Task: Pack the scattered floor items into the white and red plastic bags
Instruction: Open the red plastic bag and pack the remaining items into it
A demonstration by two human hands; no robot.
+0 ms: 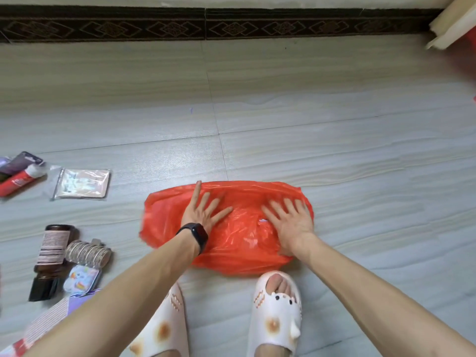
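A red plastic bag (239, 243) lies flat and crumpled on the tiled floor just ahead of my feet. My left hand (203, 211) presses on its left part, palm down, fingers spread. My right hand (289, 219) lies flat on its right part, fingers spread too. Loose items sit on the floor to the left: a clear zip pouch (82, 183), a red and white tube (22, 179), a brown bottle (52, 249), a roll of twine (87, 253) and a small patterned pouch (81, 279). No white bag is in view.
My feet in white slippers (277, 318) stand right behind the bag. A dark packet (23, 162) lies by the tube, and printed paper (51, 318) lies at the lower left. A dark patterned skirting (206, 25) runs along the far wall. A red object (466, 57) shows at the right edge.
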